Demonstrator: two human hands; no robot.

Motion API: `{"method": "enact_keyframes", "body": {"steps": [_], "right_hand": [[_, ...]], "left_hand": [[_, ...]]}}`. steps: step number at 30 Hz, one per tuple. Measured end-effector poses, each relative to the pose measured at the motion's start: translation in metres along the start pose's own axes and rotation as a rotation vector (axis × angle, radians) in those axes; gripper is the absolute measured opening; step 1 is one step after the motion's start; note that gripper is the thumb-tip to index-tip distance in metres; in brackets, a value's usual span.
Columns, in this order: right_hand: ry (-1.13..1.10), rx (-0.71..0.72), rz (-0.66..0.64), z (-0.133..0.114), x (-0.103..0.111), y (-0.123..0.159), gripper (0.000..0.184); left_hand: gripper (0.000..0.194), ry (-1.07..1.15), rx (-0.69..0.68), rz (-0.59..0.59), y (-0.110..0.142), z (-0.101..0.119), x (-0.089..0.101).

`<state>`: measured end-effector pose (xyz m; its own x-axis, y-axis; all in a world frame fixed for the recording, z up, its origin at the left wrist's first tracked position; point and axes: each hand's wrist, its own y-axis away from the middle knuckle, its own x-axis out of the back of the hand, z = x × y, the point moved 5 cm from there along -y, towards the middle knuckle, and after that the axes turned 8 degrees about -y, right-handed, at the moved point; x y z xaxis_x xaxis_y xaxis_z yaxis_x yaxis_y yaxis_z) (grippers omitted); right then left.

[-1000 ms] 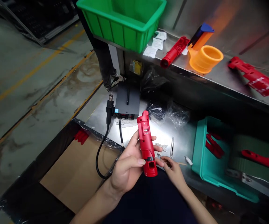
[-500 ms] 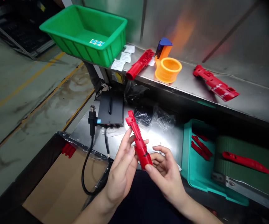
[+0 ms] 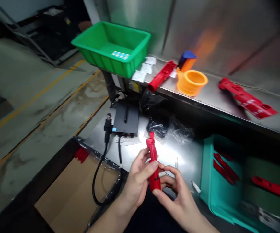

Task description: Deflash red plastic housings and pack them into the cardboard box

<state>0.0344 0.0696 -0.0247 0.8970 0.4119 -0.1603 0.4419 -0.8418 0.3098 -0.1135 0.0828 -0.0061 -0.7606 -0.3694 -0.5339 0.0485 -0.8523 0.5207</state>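
Observation:
Both hands hold one red plastic tubular part (image 3: 154,173) above the metal bench, its narrow notched end pointing away from me. My left hand (image 3: 140,174) is closed around its middle, thumb lying across the top. At the near, wider end, my right hand (image 3: 175,191) grips with the thumb on the edge and fingers curled along the right side. A dark mark shows near that end. Just beyond the part lie a black item and clear plastic bags (image 3: 180,131).
Left on the bench sits a black box (image 3: 126,118) with a cabled connector (image 3: 108,127). A cardboard-lined box (image 3: 74,191) is below. The shelf carries a green bin (image 3: 137,61), red parts (image 3: 163,76) and an orange ring holder (image 3: 192,85). A teal bin (image 3: 206,181) with red pieces stands right.
My left thumb has moved across onto the top of the red part, which now stands more upright in view. The whole scene has shifted right and down as the camera turned.

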Motion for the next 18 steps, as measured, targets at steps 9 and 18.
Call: {"method": "enact_keyframes", "body": {"steps": [9, 18], "right_hand": [[1.138, 0.679, -0.369, 0.028, -0.145, -0.178, 0.031], [1.423, 0.69, -0.721, 0.078, -0.252, -0.286, 0.014]], "left_hand": [[0.052, 0.127, -0.082, 0.487, 0.024, 0.013, 0.16], [0.037, 0.032, -0.207, 0.577, 0.088, 0.051, 0.228]]}}
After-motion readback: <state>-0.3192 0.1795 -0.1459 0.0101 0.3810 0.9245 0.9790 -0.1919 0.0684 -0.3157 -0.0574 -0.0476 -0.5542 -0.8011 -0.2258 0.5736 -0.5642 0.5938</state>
